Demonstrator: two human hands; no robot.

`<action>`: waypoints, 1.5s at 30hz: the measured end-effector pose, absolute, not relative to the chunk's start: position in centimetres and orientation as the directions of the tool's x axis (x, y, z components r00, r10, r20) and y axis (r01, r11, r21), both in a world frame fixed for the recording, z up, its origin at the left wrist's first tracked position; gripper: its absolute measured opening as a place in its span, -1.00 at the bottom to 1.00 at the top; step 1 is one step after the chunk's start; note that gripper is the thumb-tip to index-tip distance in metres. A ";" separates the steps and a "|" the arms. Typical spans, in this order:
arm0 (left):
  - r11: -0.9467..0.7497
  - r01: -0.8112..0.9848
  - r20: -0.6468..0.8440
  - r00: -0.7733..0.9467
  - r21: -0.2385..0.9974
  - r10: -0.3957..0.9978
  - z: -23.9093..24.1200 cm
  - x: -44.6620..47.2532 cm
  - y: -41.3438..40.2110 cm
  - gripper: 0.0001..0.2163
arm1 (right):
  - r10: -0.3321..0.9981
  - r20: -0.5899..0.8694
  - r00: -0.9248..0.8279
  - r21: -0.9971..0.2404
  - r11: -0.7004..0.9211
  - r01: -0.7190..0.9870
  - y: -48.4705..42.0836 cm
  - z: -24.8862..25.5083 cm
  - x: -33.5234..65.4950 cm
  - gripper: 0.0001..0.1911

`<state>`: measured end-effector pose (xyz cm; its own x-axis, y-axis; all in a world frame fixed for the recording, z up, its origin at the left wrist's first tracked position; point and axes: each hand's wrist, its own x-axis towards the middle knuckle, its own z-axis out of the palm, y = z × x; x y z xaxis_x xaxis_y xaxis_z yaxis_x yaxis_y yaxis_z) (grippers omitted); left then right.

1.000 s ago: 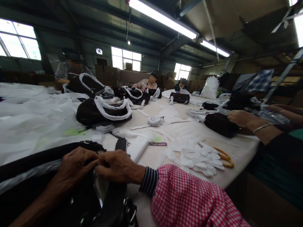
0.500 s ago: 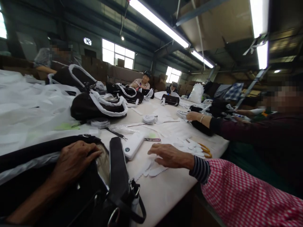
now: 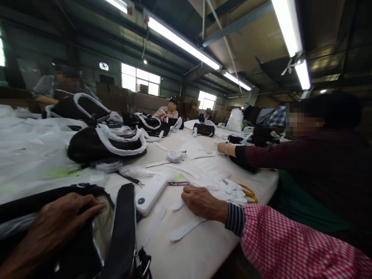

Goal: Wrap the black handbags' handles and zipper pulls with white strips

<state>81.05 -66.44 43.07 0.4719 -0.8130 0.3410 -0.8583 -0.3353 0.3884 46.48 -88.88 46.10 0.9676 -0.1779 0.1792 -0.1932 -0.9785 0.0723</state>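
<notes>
My left hand (image 3: 55,226) lies flat, fingers stretched out, on the opening of a black bag (image 3: 87,240) at the near left edge of the table. The bag's black strap (image 3: 122,228) runs toward me beside it. My right hand (image 3: 202,201), in a red checked sleeve, rests palm down on the white table (image 3: 200,252), fingers curled over white scalloped paper strips (image 3: 186,230); whether it grips one is unclear. A white flat box (image 3: 149,193) lies between my hands.
Small snips (image 3: 178,183) and orange-handled scissors (image 3: 248,192) lie near a pile of white pieces (image 3: 229,188). Black bags with white-wrapped handles (image 3: 107,141) stand further back beside white plastic sheeting (image 3: 26,155). A person at the right reaches a hand (image 3: 223,148) onto the table; others sit at the far end.
My right hand left the bag and moved right onto the paper strips on the table. My left hand stayed on the bag. The view swung right, showing the person beside me.
</notes>
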 end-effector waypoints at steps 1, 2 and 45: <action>-0.355 -0.849 0.295 0.481 0.393 -0.825 43.5 80.8 -66.4 -0.67 | -0.204 0.213 0.956 0.034 -0.976 -0.216 -89.0 46.5 46.9 -0.85; -0.375 -0.837 0.258 0.494 0.399 -0.830 43.9 80.4 -66.4 -0.65 | -0.221 0.256 0.941 -0.027 -0.975 -0.222 -88.9 46.9 47.7 -0.85; -0.241 -0.741 0.356 0.547 0.627 -0.757 46.4 75.0 -65.5 -0.69 | -0.163 0.397 0.903 -0.632 -0.762 0.140 -81.6 47.7 62.0 -0.91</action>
